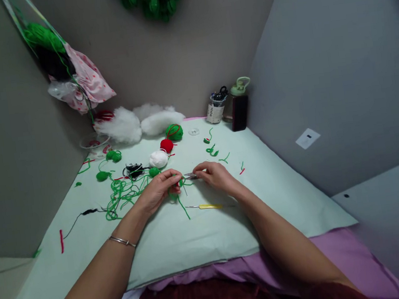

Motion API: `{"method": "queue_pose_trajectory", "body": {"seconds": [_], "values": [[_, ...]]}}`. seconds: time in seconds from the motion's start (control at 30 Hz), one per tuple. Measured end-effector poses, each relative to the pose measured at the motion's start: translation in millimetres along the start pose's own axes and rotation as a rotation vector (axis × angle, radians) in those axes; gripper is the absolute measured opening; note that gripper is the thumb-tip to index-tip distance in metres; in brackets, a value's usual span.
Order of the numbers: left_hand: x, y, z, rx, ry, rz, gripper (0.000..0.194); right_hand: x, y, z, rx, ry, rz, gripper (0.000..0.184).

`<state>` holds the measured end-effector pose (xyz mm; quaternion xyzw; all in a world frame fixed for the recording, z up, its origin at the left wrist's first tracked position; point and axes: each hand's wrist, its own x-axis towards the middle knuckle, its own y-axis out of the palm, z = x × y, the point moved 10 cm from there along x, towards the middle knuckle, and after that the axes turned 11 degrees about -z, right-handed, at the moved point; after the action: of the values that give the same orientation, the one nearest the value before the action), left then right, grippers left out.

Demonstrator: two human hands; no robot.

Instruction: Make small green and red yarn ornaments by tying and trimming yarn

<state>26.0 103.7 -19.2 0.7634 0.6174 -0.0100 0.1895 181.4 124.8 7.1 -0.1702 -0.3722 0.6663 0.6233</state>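
My left hand (160,189) is closed in a pinch on a small green crocheted piece with a red spot (175,187); green yarn trails down from it. My right hand (215,175) is closed on small metal snips (190,176), whose tips point left at the piece. A yellow-handled crochet hook (208,206) lies on the pale green sheet (203,241) just in front of both hands. A loose tangle of green yarn (121,195) spreads out to the left of my left hand.
Behind the hands lie a white ball (158,159), a red ball (166,145) and a green ball (174,131) of yarn, white stuffing (134,123), a jar of tools (216,106) and a dark bottle (239,110). Yarn scraps dot the sheet. Grey walls close in on three sides.
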Motion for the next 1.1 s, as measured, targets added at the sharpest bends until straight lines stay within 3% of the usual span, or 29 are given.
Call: {"method": "queue_pose_trajectory", "body": {"seconds": [0.1, 0.23, 0.4, 0.5, 0.6, 0.67, 0.77, 1.0, 1.1], "values": [[2.6, -2.7, 1.8, 0.014, 0.002, -0.014, 0.036, 1.2, -12.3, -3.7, -0.258, -0.059, -0.085, 0.028], [5.2, -8.5, 0.3, -0.038, 0.022, -0.049, 0.038, -4.0, -2.1, 5.5, -0.355, -0.166, 0.018, 0.037], [6.8, -12.6, -2.4, -0.105, 0.035, -0.081, 0.037, -5.7, 7.1, 3.8, -0.392, -0.166, 0.058, 0.028], [8.0, -14.2, -2.7, -0.119, 0.042, -0.091, 0.037, -1.5, -0.7, -0.8, -0.305, -0.114, -0.019, 0.023], [8.6, -16.8, -3.5, -0.121, 0.059, -0.112, 0.038, 2.5, -17.0, 2.2, -0.031, -0.045, -0.128, 0.015], [8.5, -18.9, -4.4, -0.110, 0.071, -0.139, 0.038, 2.4, -16.0, 6.2, 0.243, 0.041, -0.066, 0.012], [7.4, -20.9, -6.1, -0.090, 0.080, -0.184, 0.039, -4.8, -4.0, 21.8, 0.510, 0.124, 0.127, 0.028], [6.2, -20.5, -8.7, -0.053, 0.127, -0.207, 0.045, -19.8, 11.1, 45.0, 0.473, 0.060, 0.303, 0.043], [6.9, -21.3, -7.2, -0.034, 0.143, -0.202, 0.044, -18.2, 13.7, 44.0, 0.428, 0.050, 0.288, 0.041]]}}
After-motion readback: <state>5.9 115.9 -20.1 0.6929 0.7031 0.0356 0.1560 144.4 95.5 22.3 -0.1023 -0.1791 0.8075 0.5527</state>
